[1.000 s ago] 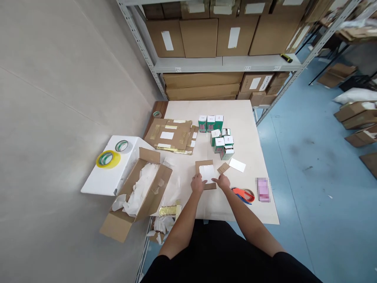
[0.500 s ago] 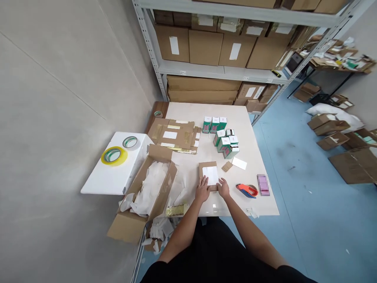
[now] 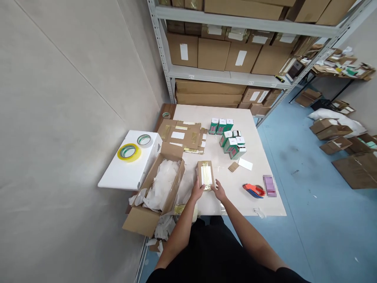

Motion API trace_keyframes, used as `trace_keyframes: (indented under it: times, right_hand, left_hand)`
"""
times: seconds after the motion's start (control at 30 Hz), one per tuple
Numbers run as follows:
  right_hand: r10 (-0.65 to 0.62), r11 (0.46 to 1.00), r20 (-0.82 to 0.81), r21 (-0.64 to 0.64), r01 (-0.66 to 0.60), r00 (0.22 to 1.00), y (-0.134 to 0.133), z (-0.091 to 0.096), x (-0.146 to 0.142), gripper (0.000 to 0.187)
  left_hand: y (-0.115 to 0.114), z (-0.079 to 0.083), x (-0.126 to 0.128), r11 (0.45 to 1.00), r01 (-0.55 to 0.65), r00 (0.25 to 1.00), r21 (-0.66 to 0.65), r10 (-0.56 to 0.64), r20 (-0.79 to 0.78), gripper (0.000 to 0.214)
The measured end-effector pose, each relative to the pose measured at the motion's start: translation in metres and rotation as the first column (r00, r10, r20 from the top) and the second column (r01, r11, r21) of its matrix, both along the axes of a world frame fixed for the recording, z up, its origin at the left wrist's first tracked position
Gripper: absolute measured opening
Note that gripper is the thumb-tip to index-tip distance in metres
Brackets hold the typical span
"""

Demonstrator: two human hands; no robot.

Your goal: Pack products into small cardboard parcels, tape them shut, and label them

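A small cardboard box (image 3: 201, 166) lies in front of me near the table's front edge. A white paper sheet (image 3: 206, 175) sits on its top face, with clear yellowish tape over it. At the lower left of the box, my left hand (image 3: 197, 190) grips it, thumb on the top and fingers along the side. My right hand (image 3: 218, 192) is closed about the lower right corner, its thumb on the box edge and its fingers beside it. To the right lies a red and blue tape dispenser (image 3: 253, 190).
Several green-and-white boxes (image 3: 229, 145) stand farther back on the table (image 3: 259, 165). Flattened cardboard (image 3: 185, 135) lies at back left. An open carton (image 3: 169, 200) with white paper is at left, beside tape rolls (image 3: 129, 152) on a white block. Behind stands a shelf (image 3: 229, 76).
Tape now shows over the white paper on the small box. The box looks turned and narrower, and my left hand has moved from its top to its side. The view has shifted left.
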State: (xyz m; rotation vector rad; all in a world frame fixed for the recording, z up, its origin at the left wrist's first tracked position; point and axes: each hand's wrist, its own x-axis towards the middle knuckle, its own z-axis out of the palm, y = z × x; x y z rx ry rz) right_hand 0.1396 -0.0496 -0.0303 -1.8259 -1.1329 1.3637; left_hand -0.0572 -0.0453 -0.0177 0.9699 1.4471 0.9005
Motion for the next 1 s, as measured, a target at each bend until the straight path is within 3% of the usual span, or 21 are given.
trace_keyframes:
  times: [0.17, 0.33, 0.47, 0.6, 0.73, 0.87, 1.0]
  right_hand:
    - [0.029, 0.998, -0.222, 0.06, -0.016, 0.975, -0.003, -0.002, -0.009, 0.076]
    - [0.017, 0.997, -0.263, 0.072, 0.002, 0.965, 0.0, 0.008, -0.015, 0.074]
    - [0.003, 0.996, -0.28, 0.088, 0.022, 0.96, 0.004, 0.023, -0.015, 0.074]
    - [0.046, 0.995, -0.288, 0.097, -0.019, 0.957, 0.018, 0.047, -0.012, 0.069]
    - [0.094, 0.984, -0.271, 0.173, -0.047, 0.958, 0.036, 0.075, -0.009, 0.066]
    - [0.126, 0.974, -0.32, 0.22, -0.056, 0.939, 0.05, 0.106, -0.001, 0.071]
    - [0.243, 0.946, -0.396, 0.297, -0.126, 0.885, 0.057, 0.137, 0.016, 0.064]
  left_hand:
    - [-0.006, -0.009, -0.005, 0.999, -0.006, 0.994, -0.037, 0.01, 0.113, 0.114]
    - [-0.006, 0.002, -0.006, 0.999, -0.028, 0.981, -0.043, 0.035, 0.191, 0.117]
    - [-0.009, 0.026, -0.006, 0.999, 0.019, 0.96, -0.035, -0.009, 0.281, 0.128]
    - [-0.006, 0.054, -0.005, 0.999, -0.039, 0.945, 0.012, 0.033, 0.325, 0.118]
    - [0.002, 0.079, 0.004, 0.991, -0.134, 0.951, 0.005, 0.127, 0.282, 0.118]
    - [0.005, 0.106, 0.018, 0.971, -0.22, 0.951, 0.091, 0.192, 0.242, 0.111]
    - [-0.001, 0.135, 0.037, 0.937, -0.294, 0.951, 0.187, 0.267, 0.156, 0.105]
